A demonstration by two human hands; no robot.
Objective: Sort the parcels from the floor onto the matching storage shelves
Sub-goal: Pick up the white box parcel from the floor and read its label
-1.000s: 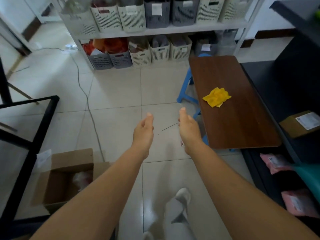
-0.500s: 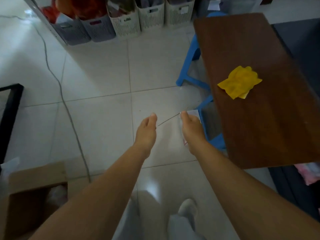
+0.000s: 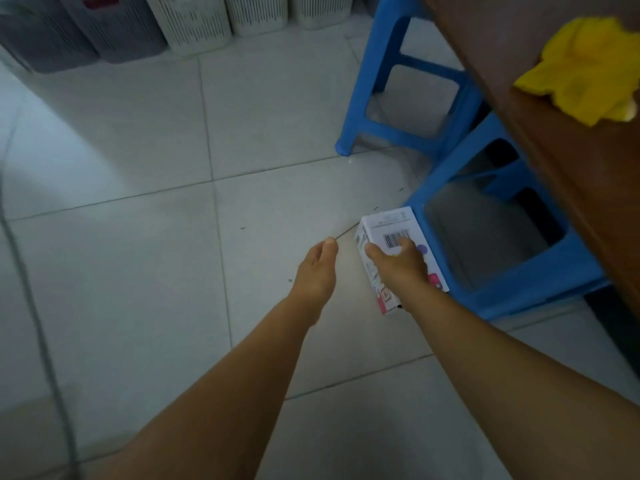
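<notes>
A small white box [image 3: 384,226] with a barcode label and pink print lies on the tiled floor beside a blue stool [image 3: 512,285]. My right hand [image 3: 398,263] rests on top of the box, fingers curled over its top and thumb against its left side. My left hand [image 3: 317,271] hovers just left of the box, fingers together and holding nothing, a small gap from it.
A second blue stool [image 3: 391,84] stands behind the first. A brown wooden board [image 3: 571,161] lies across both stools with a yellow cloth [image 3: 581,67] on it. Grey and white slatted baskets [image 3: 194,22] line the shelf bottom at the top. A grey cable [image 3: 38,327] runs down the left floor.
The view has dropped close to the floor. Both hands have reached down, and my right hand has come onto the white box, which was barely visible before.
</notes>
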